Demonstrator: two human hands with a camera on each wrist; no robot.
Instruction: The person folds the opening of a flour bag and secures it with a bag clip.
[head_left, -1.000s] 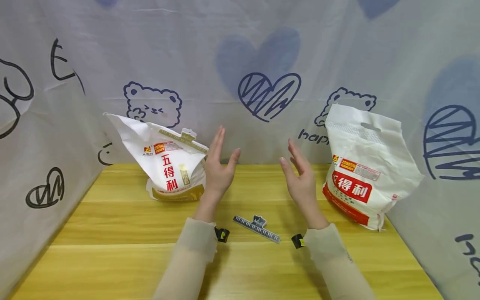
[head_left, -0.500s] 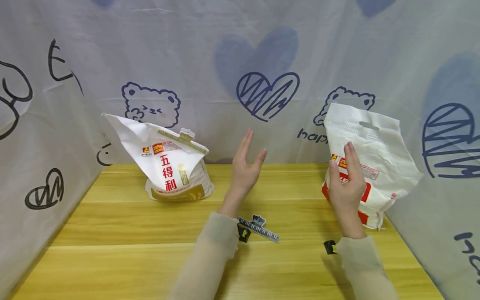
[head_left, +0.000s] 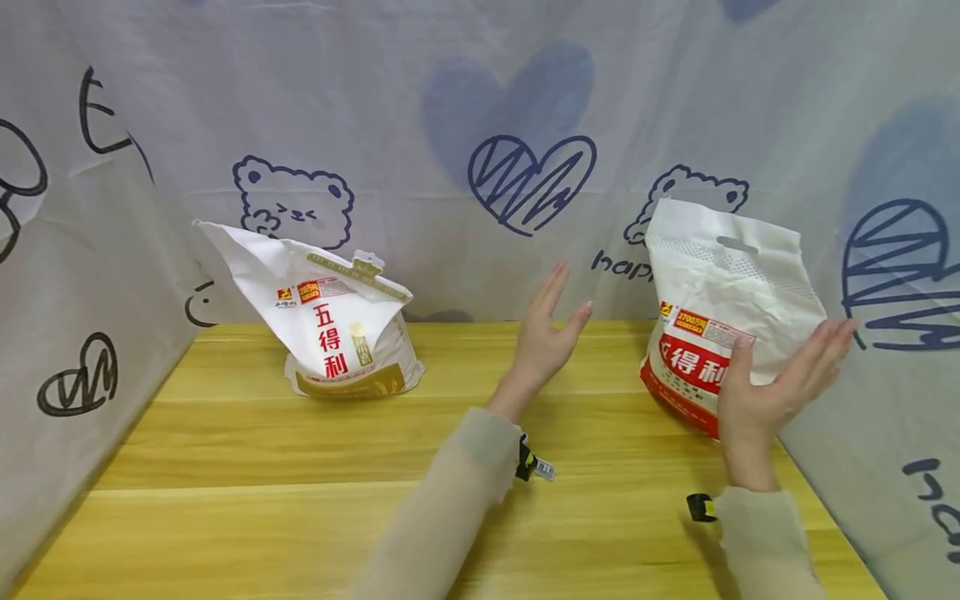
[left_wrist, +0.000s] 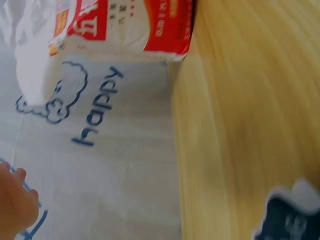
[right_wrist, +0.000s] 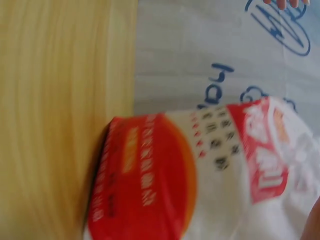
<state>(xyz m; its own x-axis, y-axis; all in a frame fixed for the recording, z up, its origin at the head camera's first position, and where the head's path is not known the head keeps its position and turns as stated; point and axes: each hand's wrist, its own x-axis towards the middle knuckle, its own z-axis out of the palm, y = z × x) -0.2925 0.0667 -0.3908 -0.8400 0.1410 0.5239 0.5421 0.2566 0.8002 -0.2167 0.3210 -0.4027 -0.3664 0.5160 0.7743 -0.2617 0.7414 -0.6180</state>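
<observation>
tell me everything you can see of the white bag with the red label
The red-labelled bag is white with a red base band; its material looks like woven plastic. The flattened top has a handle slot; the lower part bulges. It stands on the table, at the right. The right hand partly covers it; touching can't be judged.

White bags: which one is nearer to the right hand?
The red-bottomed bag: the right hand is in front of it, while the gold-bottomed bag stands well to the left.
</observation>
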